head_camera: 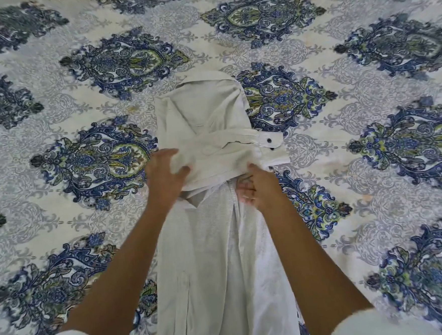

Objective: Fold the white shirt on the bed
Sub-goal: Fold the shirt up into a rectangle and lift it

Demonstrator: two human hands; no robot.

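The white shirt (pixel 207 131) lies lengthwise on the bed, running from the near edge toward the middle. Its sides are folded in, making a narrow strip. The far part is doubled over the near part, and a cuff with dark buttons (pixel 271 148) sticks out to the right. My left hand (pixel 164 171) grips the left corner of the folded-over part, thumb on top. My right hand (pixel 255 188) holds the right edge of that fold, with its fingers tucked under the cloth.
The bed is covered by a white spread (pixel 345 158) with blue and green ornamental medallions, flat on all sides of the shirt. White sleeves cover both my upper arms at the bottom of the view.
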